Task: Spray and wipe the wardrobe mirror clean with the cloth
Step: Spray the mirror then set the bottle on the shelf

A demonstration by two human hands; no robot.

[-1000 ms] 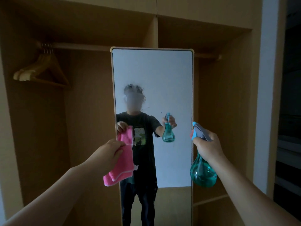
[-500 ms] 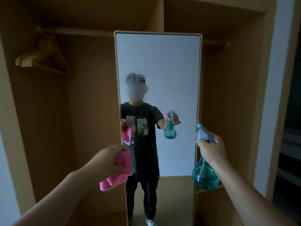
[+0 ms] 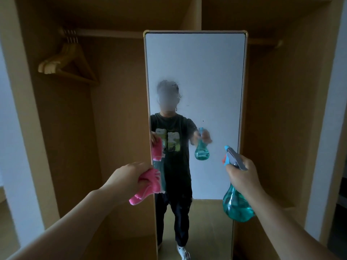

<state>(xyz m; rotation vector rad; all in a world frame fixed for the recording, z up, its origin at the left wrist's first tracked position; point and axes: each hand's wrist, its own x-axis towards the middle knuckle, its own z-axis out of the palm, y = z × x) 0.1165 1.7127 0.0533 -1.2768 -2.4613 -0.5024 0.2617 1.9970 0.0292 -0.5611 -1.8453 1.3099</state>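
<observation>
A tall narrow mirror (image 3: 206, 76) with a light frame stands upright in the middle of an open wooden wardrobe. My left hand (image 3: 127, 178) grips a bunched pink cloth (image 3: 147, 186) just in front of the mirror's left edge, low down. My right hand (image 3: 243, 177) holds a teal spray bottle (image 3: 236, 205) by its neck, at the mirror's lower right edge, its blue and grey nozzle aimed up and left at the glass. The glass reflects a person holding the same cloth and bottle. A few small specks show on the glass.
Wooden hangers (image 3: 65, 62) hang from a rail (image 3: 105, 32) in the left compartment. The wardrobe's centre divider (image 3: 191, 14) rises behind the mirror. A shelf edge (image 3: 289, 205) sits low in the right compartment. A pale wall (image 3: 336, 91) borders the right side.
The view has moved closer and tilted down, showing more of the mirror's lower part. My left hand with the cloth dropped lower and bunched it tighter. The spray bottle stayed at the mirror's right edge.
</observation>
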